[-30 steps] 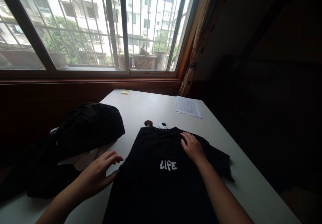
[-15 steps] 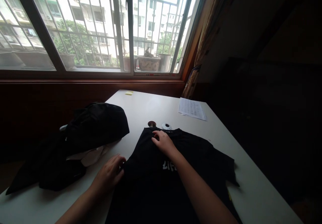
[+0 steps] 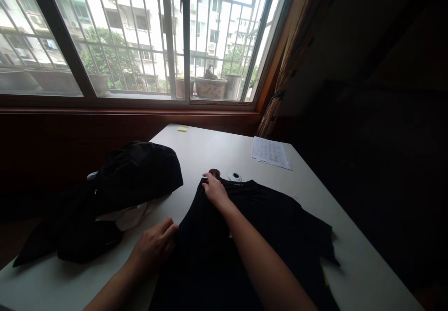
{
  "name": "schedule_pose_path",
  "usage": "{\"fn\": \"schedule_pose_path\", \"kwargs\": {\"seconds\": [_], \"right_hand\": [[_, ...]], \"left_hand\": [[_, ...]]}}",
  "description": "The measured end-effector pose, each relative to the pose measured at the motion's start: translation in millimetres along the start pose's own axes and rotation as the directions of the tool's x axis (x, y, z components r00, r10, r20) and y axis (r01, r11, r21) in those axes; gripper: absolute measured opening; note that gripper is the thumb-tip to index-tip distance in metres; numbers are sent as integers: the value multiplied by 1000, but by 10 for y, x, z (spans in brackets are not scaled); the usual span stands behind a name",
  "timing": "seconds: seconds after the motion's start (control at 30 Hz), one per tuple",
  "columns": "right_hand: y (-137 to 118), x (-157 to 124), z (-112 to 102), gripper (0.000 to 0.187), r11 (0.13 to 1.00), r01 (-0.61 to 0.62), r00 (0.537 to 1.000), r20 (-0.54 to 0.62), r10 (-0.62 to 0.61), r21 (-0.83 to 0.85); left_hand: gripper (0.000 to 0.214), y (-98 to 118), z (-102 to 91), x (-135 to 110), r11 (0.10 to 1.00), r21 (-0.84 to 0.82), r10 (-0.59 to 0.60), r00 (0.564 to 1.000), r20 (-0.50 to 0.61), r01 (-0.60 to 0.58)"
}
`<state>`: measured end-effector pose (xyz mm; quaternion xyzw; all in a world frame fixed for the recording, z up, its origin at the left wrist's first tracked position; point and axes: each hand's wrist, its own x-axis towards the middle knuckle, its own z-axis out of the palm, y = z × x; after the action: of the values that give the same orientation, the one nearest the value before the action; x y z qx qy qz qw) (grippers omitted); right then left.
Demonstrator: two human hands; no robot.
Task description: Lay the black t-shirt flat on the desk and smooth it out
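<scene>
A black T-shirt [image 3: 266,227] lies flat on the white table [image 3: 217,148], collar toward the window. My right hand [image 3: 213,190] rests at its far left shoulder corner, fingers curled onto the cloth edge. My right forearm crosses the shirt and hides its white lettering. My left hand [image 3: 156,244] lies on the shirt's left side edge, fingers together, pressed on or pinching the fabric.
A heap of dark clothes [image 3: 115,190] with a pale garment under it lies at the left. Beyond the collar sit a small brown round thing [image 3: 214,172] and a white round thing [image 3: 234,176]. A printed sheet [image 3: 271,152] and a yellow note [image 3: 182,128] lie farther back.
My right hand slid from the shirt's right shoulder across to its far left corner. My left hand moved from the table onto the shirt's left edge. The view shifted slightly left.
</scene>
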<state>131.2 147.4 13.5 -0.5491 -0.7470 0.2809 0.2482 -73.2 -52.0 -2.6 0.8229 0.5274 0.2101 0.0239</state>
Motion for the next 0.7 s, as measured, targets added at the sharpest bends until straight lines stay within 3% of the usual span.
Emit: {"fn": "schedule_pose_path", "kwargs": {"seconds": [0.23,0.5,0.7], "right_hand": [[-23,77,46,34,980,11,1000,4,-12,201],[66,208,48,41,923,-87,986,162,27,375],[16,189,-217,69,935,-150,935,353,29,321]], "left_hand": [[28,38,-32,-12,995,91,43,999,-9,-42],[31,39,-20,-28,990,112,89,995,-46,-84],[26,44,-33,-29,987,134,100,993,-61,-91]]}}
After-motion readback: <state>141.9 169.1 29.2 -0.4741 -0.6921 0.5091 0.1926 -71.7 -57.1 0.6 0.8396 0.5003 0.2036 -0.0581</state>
